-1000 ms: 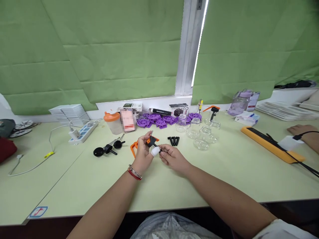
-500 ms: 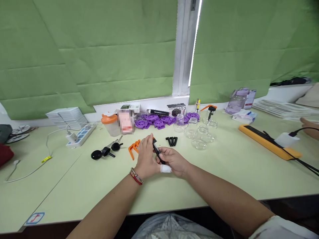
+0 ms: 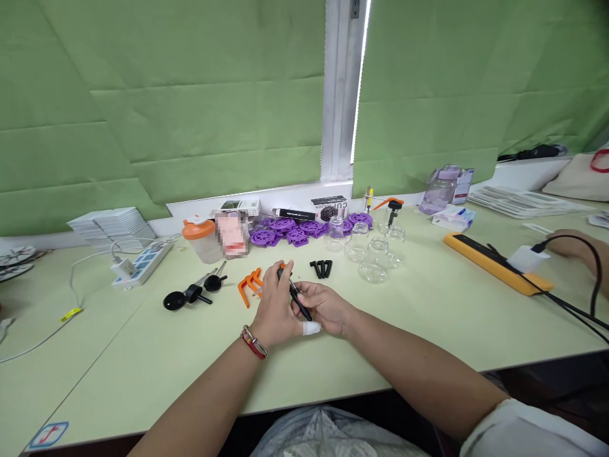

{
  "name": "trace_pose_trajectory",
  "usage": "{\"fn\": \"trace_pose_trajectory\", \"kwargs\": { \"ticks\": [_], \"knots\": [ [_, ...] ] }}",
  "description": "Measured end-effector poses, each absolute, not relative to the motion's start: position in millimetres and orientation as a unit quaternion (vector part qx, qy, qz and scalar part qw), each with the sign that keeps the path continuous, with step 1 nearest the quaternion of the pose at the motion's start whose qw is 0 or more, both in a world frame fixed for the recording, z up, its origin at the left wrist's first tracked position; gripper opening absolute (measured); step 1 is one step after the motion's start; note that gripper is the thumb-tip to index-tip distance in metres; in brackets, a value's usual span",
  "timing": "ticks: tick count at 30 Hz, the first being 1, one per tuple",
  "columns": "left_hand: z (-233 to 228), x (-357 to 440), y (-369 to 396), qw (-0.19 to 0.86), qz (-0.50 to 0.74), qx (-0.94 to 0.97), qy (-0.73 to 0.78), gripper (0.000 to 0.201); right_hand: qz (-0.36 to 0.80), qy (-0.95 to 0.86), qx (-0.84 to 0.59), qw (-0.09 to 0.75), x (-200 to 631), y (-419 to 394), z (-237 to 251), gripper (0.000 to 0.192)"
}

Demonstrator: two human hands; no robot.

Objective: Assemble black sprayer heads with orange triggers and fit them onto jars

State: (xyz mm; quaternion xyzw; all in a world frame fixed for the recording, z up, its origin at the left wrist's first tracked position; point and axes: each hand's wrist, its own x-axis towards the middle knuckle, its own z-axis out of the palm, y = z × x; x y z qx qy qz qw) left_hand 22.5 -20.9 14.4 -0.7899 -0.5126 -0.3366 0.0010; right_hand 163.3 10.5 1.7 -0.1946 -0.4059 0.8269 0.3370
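My left hand (image 3: pixel 276 304) and my right hand (image 3: pixel 326 309) meet low over the pale green table (image 3: pixel 428 317), both closed around a thin black rod (image 3: pixel 297 299) that slants between them. A white bandage wraps a fingertip by my left thumb. An orange part (image 3: pixel 284 266) peeks out above my left fingers. Orange trigger pieces (image 3: pixel 248 284) lie just left of my left hand. Three black pins (image 3: pixel 321 268) lie just beyond my hands.
Black plungers (image 3: pixel 190 295) lie to the left, a power strip (image 3: pixel 137 265) farther left. Purple discs (image 3: pixel 295 230), clear glass cups (image 3: pixel 368 251), an orange-lidded cup (image 3: pixel 202 240) and boxes stand at the back. An orange strip (image 3: pixel 495 270) with cables and another person's hand (image 3: pixel 573 244) are at right.
My hands have come down from a raised position to rest low on the table. The black rod now slants between both hands; the orange part is mostly hidden. The view shifted slightly.
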Motion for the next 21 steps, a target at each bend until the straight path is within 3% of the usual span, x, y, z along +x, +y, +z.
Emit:
{"fn": "trace_pose_trajectory", "kwargs": {
  "ticks": [14,21],
  "knots": [
    [20.4,26.1,-26.1,-0.037,-0.372,-0.781,-0.500,0.101,0.833,-0.411,-0.187,0.320,167.5,12.1,2.3,0.051],
    [19.2,23.5,-24.5,-0.049,-0.364,-0.799,-0.476,0.099,0.824,-0.415,-0.210,0.325,166.9,10.7,4.6,0.046]
  ]
}}
